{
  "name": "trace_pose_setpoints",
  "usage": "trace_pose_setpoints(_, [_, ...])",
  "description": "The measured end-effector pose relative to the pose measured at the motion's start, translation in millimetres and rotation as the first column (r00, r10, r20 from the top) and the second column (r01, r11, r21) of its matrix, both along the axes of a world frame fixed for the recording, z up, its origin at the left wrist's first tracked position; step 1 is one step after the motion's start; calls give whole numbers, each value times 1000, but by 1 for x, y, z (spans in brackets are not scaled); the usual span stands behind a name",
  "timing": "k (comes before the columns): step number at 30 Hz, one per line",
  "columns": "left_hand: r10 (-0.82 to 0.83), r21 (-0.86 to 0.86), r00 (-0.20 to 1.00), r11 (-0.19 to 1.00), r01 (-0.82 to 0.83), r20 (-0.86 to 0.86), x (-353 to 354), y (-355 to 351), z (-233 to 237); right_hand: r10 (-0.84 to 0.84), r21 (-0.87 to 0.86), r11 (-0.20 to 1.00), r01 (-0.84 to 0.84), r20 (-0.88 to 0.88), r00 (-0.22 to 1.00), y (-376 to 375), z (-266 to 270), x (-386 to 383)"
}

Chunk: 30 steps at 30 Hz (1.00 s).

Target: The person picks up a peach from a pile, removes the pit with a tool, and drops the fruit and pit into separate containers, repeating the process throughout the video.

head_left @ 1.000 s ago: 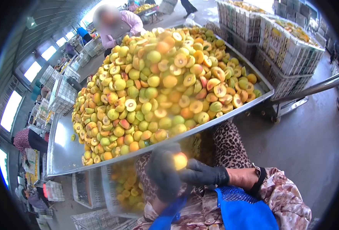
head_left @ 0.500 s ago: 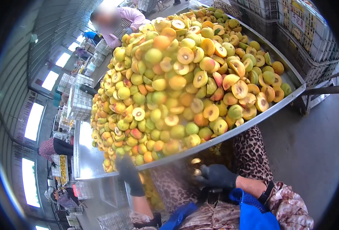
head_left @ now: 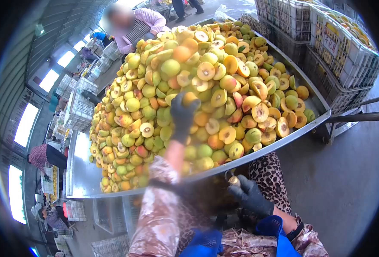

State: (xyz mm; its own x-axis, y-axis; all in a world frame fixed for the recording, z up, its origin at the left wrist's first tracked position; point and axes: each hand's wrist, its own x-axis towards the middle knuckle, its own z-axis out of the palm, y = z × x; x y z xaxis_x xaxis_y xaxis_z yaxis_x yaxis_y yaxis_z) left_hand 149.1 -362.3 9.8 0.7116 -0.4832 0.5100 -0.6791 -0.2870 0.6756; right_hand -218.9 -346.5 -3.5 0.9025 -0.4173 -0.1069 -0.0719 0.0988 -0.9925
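Observation:
A large heap of whole and halved yellow-green fruit (head_left: 155, 103) covers a metal-edged table (head_left: 80, 167). My left hand (head_left: 183, 115), in a dark glove, reaches over the middle of the heap, its fingers round an orange-yellow fruit (head_left: 190, 99). Below the table's near edge, my right hand (head_left: 251, 196), also dark-gloved, is closed on a small metal tool (head_left: 234, 181) with a ring-shaped end. The tool's exact form is too small to tell. Blur softens my left forearm.
White crates of fruit (head_left: 343, 51) are stacked at the right, beside a metal bar (head_left: 356, 117). Across the heap, a person in a pink top (head_left: 149, 19) leans at the table. More workers and crates (head_left: 80, 107) stand along the left.
My left hand has moved from the table's near edge up onto the heap and taken hold of a fruit. My right hand has shifted slightly to the right. The view has shifted too.

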Motion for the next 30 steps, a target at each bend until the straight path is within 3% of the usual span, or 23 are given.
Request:
trace_pose_setpoints(1, [-260, -181, 882, 962, 203, -392, -19, 22, 32, -31, 1, 1000, 31, 25, 999, -3, -8, 3])
trace_pose_setpoints(2, [-440, -307, 728, 896, 320, -526, -35, 43, 48, -13, -81, 997, 13, 5, 1000, -7, -23, 8])
trace_pose_setpoints(3, [-582, -442, 521, 813, 378, -624, -53, 68, 57, -32, -97, 994, 45, 140, 990, -8, -11, 16])
trace_pose_setpoints(7, [-501, -448, 221, 859, 248, -837, -123, 136, 66, 82, -123, 991, -54, 234, 969, 4, 16, 44])
trace_pose_setpoints(9, [-380, -400, 197, 914, -71, -904, -174, 140, 71, 99, -131, 989, -72, 220, 970, 17, 19, 54])
trace_pose_setpoints(13, [-319, -357, 226, 921, -154, -920, -195, 158, 59, 73, -59, 996, -60, 259, 963, 38, 19, 54])
trace_pose_setpoints(16, [-382, -416, 226, 900, -132, -896, -202, 167, 55, 121, -225, 973, -56, 285, 951, 37, 15, 55])
trace_pose_setpoints(18, [-394, -424, 261, 903, -66, -881, -197, 171, 49, 128, -92, 990, -111, 211, 969, 38, 24, 52])
trace_pose_setpoints(21, [-315, -353, 208, 919, -177, -926, -210, 165, 56, 199, 52, 977, -208, 142, 970, 39, 24, 43])
trace_pose_setpoints(25, [-319, -340, 400, 940, 19, -859, -213, 171, 45, 187, 76, 977, -201, 166, 968, 46, 14, 30])
trace_pose_setpoints(28, [-255, -273, 609, 960, 65, -751, -221, 165, 45, 194, 143, 966, -214, 142, 971, 40, 19, 28])
trace_pose_setpoints(30, [-162, -182, 749, 982, 56, -642, -234, 162, 49, 192, 11, 980, -200, 243, 951, 44, 5, 30])
